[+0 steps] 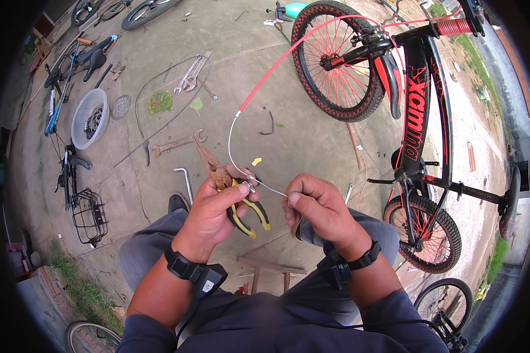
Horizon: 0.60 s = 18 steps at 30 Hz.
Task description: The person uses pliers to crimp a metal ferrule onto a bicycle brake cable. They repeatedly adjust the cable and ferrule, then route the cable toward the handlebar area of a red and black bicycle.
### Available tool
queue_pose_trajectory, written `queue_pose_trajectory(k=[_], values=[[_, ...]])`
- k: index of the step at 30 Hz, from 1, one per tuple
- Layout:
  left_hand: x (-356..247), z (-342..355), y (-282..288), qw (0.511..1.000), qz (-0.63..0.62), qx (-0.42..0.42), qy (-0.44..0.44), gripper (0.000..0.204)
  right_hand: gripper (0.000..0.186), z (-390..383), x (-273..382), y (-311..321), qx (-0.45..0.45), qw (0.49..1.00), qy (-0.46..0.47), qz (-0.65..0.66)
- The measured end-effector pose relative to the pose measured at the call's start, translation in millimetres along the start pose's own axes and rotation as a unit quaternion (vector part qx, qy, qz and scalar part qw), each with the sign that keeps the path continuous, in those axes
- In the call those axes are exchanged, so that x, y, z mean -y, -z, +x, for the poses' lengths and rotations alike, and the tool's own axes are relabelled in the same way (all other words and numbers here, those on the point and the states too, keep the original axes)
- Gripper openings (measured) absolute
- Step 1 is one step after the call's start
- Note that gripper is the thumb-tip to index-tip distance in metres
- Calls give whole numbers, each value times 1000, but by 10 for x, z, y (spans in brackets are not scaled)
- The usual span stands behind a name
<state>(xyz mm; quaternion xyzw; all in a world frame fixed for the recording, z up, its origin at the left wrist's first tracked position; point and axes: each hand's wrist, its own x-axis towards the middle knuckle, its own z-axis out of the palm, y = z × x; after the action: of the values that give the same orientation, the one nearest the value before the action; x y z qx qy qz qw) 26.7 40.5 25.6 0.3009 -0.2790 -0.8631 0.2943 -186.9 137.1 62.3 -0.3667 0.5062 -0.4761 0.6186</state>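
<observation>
My left hand [209, 213] is closed around long-nose pliers [215, 169] with rusty jaws and yellow-black handles, the jaws pointing away from me. Between its thumb and fingers sits a small metal fitting [249, 186], and a thin brake cable [230, 141] runs by it. My right hand [321, 206] pinches the cable near its end, just right of the fitting. From there the bare wire curves up into a red cable housing [271, 75], which arcs to the front of a black and red bicycle [415, 100] on the right. The cable's very tip is hidden in my right fingers.
Wrenches [193, 73], an open-end wrench [179, 142] and an L-shaped bar [186, 180] lie on the concrete ahead. At left are a translucent tub [76, 125] of parts, a blue bicycle [56, 109] and a black wire basket [89, 216]. A wooden stool [271, 266] stands between my legs.
</observation>
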Motion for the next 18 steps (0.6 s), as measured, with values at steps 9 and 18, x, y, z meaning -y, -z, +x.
queue_pose_trajectory(k=[9, 18], values=[[9, 8, -5, 1000, 7, 5, -4, 26, 11, -3, -13, 9, 6, 1000, 3, -3], [9, 9, -20, 1000, 5, 16, 10, 24, 11, -9, -27, 17, 17, 1000, 6, -15]])
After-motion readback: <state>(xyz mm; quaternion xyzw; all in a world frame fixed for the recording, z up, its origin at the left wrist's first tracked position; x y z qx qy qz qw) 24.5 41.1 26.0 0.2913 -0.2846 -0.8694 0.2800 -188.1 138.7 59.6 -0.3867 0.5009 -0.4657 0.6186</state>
